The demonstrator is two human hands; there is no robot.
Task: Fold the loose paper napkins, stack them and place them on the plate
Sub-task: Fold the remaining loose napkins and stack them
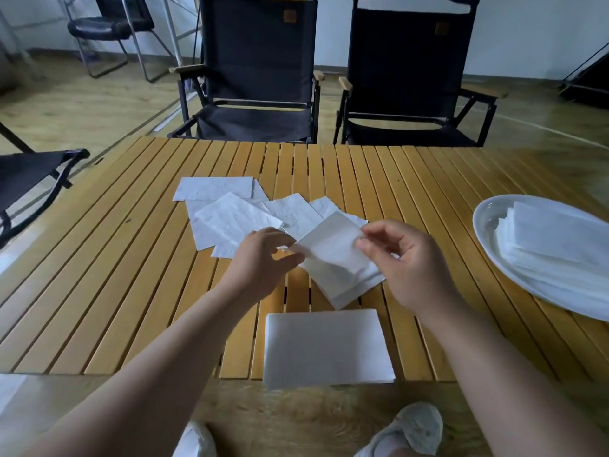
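Observation:
Both hands hold one white paper napkin [333,255] above the middle of the slatted wooden table [428,179]. My left hand [263,262] pinches its left edge, and my right hand [398,258] pinches its upper right corner, with the top layer partly folded over. Behind it several loose napkins [230,216] lie spread and overlapping. A folded napkin stack [326,347] rests at the table's near edge, directly below my hands. At the right edge, a white oval plate [484,225] holds a stack of folded napkins [553,242].
Two black folding chairs [260,77] stand behind the table's far side. Part of another black chair [29,179] is at the left. My white shoes [418,427] show on the wooden floor below the near table edge.

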